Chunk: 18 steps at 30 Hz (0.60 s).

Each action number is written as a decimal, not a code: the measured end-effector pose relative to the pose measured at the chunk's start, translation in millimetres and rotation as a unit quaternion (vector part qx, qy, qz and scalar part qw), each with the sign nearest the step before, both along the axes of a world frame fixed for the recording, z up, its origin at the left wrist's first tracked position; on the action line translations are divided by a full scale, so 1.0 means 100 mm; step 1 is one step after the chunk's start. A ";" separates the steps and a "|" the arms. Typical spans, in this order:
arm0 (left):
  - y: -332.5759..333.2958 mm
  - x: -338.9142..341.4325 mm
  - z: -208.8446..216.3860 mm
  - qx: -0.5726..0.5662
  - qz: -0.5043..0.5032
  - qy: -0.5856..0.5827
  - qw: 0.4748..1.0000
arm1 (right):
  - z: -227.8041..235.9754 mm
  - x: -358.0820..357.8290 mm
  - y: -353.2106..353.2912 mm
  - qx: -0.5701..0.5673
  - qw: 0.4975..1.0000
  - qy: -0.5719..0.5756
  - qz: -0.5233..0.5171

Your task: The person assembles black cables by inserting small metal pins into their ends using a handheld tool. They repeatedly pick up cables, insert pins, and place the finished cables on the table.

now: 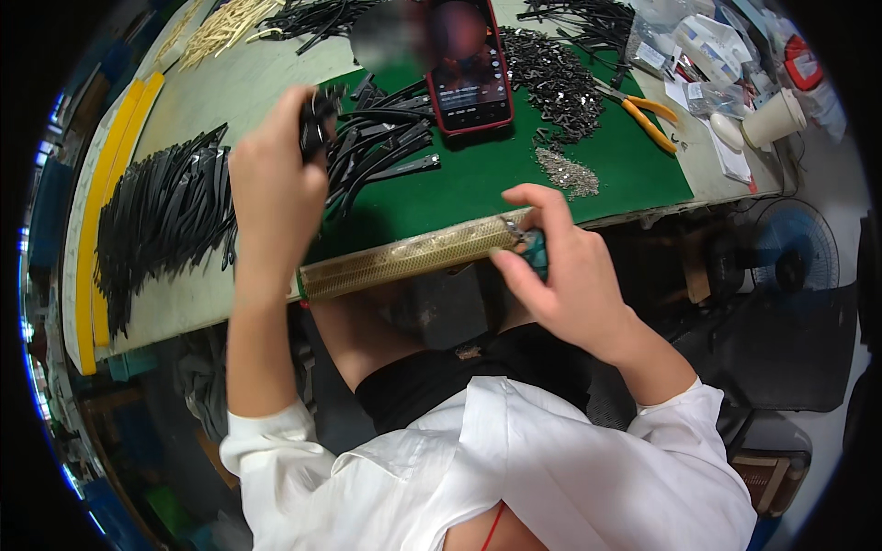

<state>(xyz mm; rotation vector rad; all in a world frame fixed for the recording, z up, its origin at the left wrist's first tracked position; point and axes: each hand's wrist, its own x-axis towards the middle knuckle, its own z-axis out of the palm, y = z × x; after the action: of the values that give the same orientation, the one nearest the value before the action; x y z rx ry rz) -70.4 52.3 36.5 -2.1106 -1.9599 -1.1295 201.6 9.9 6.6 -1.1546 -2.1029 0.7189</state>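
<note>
My left hand (276, 179), slightly blurred, is raised over the left part of the green mat (625, 165). Its fingers are closed on a small bunch of black strips (317, 129), which look like eyeglass temples. More of these black strips (386, 165) lie fanned out on the mat beside it. At the table's front edge, my right hand (574, 271) curls round a small teal-handled tool (535, 254); its metal end shows between thumb and forefinger. That hand is at the right end of a gold perforated metal strip (413, 257) along the edge.
A dense row of black strips (165, 211) lies left, beside a yellow bar (101, 220). A red-cased phone (469, 83) stands on the mat. Right of it are small black pieces (551, 87), tiny silvery parts (568, 173) and orange-handled pliers (648, 119). A white cup (776, 119) is far right.
</note>
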 end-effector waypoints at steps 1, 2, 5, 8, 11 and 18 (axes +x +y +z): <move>0.12 -0.04 0.04 -0.006 0.005 0.022 1.000 | -0.04 0.06 0.01 0.000 1.000 -0.004 -0.005; 0.23 -0.07 0.05 -0.012 0.009 0.044 0.999 | -0.07 0.12 0.02 -0.001 1.000 -0.008 -0.011; 0.54 -0.18 0.00 -0.080 -0.041 0.121 0.989 | -0.08 0.22 0.02 -0.013 1.000 0.002 -0.014; 0.75 -0.05 -0.10 -0.131 -0.107 0.206 0.964 | -0.07 0.31 0.03 -0.025 0.999 -0.011 -0.031; 0.94 -0.11 -0.25 -0.053 -0.189 0.291 0.936 | -0.07 0.37 0.04 -0.022 0.999 0.002 -0.039; 0.94 -0.21 -0.19 0.006 -0.245 0.212 0.946 | 0.00 0.66 0.19 -0.006 0.995 -0.007 -0.094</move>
<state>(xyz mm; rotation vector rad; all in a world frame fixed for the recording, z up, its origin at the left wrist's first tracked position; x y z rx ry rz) -91.7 146.0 17.3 -2.6382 -1.2781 -0.6332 267.3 29.1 7.0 -1.3469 -1.9702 0.6369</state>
